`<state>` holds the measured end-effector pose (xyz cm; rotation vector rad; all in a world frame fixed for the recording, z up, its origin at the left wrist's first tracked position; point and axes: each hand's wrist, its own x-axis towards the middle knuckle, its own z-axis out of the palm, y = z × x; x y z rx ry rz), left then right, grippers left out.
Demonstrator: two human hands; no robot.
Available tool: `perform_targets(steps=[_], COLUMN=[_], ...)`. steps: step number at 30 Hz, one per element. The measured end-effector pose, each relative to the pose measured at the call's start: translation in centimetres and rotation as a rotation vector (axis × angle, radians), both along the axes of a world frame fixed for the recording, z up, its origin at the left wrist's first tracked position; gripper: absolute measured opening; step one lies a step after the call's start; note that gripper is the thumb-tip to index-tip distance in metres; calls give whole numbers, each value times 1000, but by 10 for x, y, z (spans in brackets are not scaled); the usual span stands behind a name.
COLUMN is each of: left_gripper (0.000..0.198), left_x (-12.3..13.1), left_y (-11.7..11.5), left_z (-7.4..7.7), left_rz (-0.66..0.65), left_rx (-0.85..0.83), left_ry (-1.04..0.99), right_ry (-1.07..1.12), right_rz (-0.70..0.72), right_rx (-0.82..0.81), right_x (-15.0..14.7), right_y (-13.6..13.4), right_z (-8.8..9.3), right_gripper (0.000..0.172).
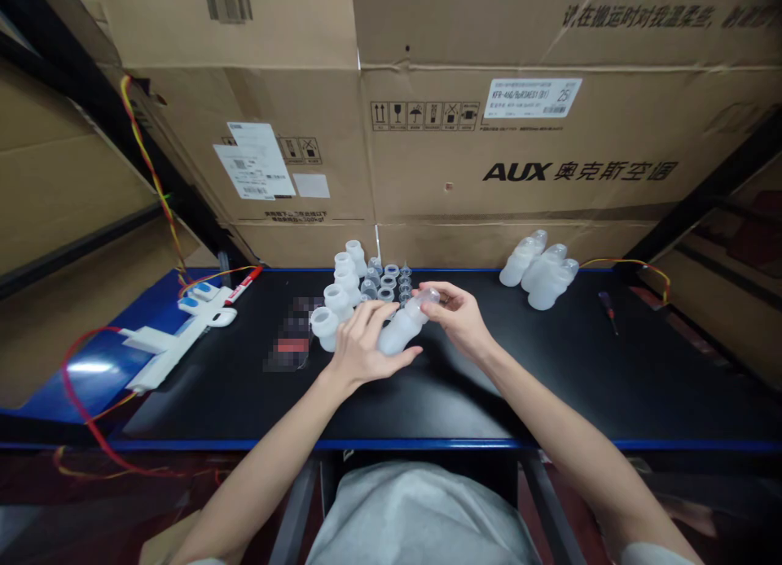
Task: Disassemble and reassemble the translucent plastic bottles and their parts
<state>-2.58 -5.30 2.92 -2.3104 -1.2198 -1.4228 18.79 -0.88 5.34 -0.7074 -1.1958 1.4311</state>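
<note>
A frosted white baby bottle [398, 334] leans to the right between my hands, above the black tabletop. My left hand [362, 343] grips its body, thumb stretched along the near side. The fingers of my right hand [455, 314] close on the clear dome cap [429, 298] at the bottle's top. Left of my hands stands a row of open frosted bottles [336, 298]. Beside that row are clear caps [370, 286], ring collars [387, 286] and small clear nipples [406, 282], partly hidden by my hands.
Several capped bottles [543, 284] stand at the back right, with a screwdriver [607, 311] nearby. At the left lie a white power strip [177, 345], a red marker [247, 283] and cables. Large cardboard [428, 166] walls the back. A blurred dark packet [294, 337] lies left of the bottles.
</note>
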Motion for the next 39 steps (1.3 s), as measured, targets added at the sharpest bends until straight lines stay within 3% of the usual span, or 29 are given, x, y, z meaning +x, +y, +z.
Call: perform_targets(steps=[3,6,9,12,16,19,25,28,34,39], left_gripper=[54,56,57,54,55,54,56,58,59,50], left_x=[7,5,1,-1,-2,-1,7,13,16,32], left_y=[4,8,8,5,2,3,4,3,1,5], left_z=[-11,-17,-12,-3,2,-4,-18,-23,-30,-7], left_rz=[-89,-161,-250,-431,-589,-501,-190,-103,-21,-28], left_rx=[-210,-286,-425,-671,-881,-785,-281,-144,-100,-209], left_ry=[-58,-207,-360,-499,-575,-511,-254,-186,-111,-107], right_ry=[-40,-58,-44,-2,38,42,-49,-77,-92,-106], right_rz=[-15,-12,20,93,147,94,-51,-104,-178,-269], right_rx=[23,41,79,88,77,62,54,61,104,150], right_x=[0,1,1,1,4,6,6,3,-2,0], right_y=[2,6,9,9,7,7,4,-2,-10,-13], right_z=[4,12,19,22,21,19,17,16,11,11], right_gripper=[50,48,44,44,46,46,48,50,50,48])
